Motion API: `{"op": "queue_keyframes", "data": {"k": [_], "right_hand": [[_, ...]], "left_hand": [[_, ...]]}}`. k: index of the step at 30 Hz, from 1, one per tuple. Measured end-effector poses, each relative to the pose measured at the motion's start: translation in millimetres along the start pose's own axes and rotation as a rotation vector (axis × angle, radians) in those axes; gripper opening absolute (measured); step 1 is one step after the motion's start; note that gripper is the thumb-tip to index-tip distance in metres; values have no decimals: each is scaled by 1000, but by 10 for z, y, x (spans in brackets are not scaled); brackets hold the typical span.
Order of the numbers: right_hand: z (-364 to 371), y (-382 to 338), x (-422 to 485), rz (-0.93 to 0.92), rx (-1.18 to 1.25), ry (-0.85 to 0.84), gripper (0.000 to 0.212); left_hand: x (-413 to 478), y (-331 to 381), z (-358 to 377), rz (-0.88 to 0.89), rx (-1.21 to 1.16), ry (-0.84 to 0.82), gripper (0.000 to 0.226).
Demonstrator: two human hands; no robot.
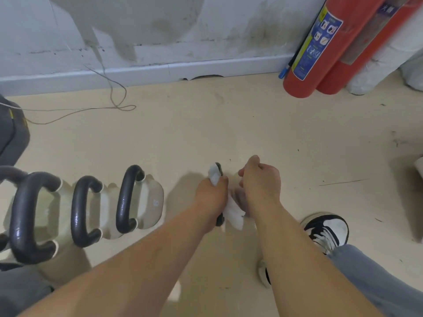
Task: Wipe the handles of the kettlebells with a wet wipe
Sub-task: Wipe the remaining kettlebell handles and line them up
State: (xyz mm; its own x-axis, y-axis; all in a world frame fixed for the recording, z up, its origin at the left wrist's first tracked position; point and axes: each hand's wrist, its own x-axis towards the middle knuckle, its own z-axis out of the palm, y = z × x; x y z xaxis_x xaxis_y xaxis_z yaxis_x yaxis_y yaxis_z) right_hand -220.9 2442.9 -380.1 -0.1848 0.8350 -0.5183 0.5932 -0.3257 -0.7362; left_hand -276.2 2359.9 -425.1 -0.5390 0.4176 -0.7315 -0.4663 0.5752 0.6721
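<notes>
- The left hand (pixel 211 195) is curled round a black handle (pixel 219 221) with a white wet wipe (pixel 233 213) wrapped under its fingers. One end of the wipe sticks out past the knuckles and the rest hangs loose below the wrist.
- This handle stands over the middle of the floor (pixel 229 124), towards its near edge. Only its 2 ends show, above and below the left hand.
- The pale body (pixel 238 195) under that handle is a blur between the 2 hands.
- The right hand (pixel 261 181) sits just beside the left one with its fingers curled into a fist. I cannot tell whether they hold anything.
- A row of kettlebells (pixel 84 211) stands along the left edge of the floor, well apart from the hands. 3 black looped handles show clearly on cream bodies, and the nearest one bears an 8.
- 2 red fire extinguishers (pixel 320 49) lean at the far right corner, against the wall (pixel 183 30).
- A thin wire (pixel 109 97) loops across the floor near the far left.
- A black and white shoe (pixel 327 229) stands at the near right, with a blue trouser leg (pixel 377 282) behind it.
</notes>
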Motion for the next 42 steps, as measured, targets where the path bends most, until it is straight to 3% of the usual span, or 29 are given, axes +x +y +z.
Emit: {"op": "queue_keyframes", "data": {"k": [5, 8, 11, 14, 17, 18, 20, 23, 27, 32, 35, 37, 42], "right_hand": [[137, 118, -78, 97, -128, -210, 26], [148, 157, -177, 120, -133, -265, 20], [225, 163, -287, 87, -177, -328, 18], [418, 156, -439, 125, -171, -419, 20], [585, 200, -533, 133, -145, -383, 26], [638, 204, -548, 127, -138, -355, 29], [758, 175, -598, 130, -105, -327, 28], [901, 108, -669, 183, -15, -295, 26], [952, 123, -635, 222, 6, -231, 32], [885, 163, -469, 276, 59, -235, 36], [837, 267, -428, 326, 101, -237, 41], [815, 315, -419, 336, 123, -235, 41], [810, 342, -413, 347, 191, -228, 38]], "left_hand": [[-82, -43, -452, 45, 200, 66, 35], [-132, -142, -741, 36, 279, 77, 37], [-172, -182, -923, 52, 458, -48, 49], [-289, -281, -878, 140, 547, 47, 33], [-496, -565, -832, 250, 318, 50, 35], [-577, -666, -858, 310, 356, 67, 34], [-717, -862, -950, 428, 483, 140, 56], [-756, -1042, -1032, 493, 660, 175, 65], [-541, -879, -977, 449, 749, 255, 58], [-83, -84, -751, 151, 1028, 96, 84], [64, 169, -653, 112, 1118, 73, 49], [71, 167, -625, 132, 1135, 64, 40], [-295, -235, -770, 325, 1151, 122, 87]]}}
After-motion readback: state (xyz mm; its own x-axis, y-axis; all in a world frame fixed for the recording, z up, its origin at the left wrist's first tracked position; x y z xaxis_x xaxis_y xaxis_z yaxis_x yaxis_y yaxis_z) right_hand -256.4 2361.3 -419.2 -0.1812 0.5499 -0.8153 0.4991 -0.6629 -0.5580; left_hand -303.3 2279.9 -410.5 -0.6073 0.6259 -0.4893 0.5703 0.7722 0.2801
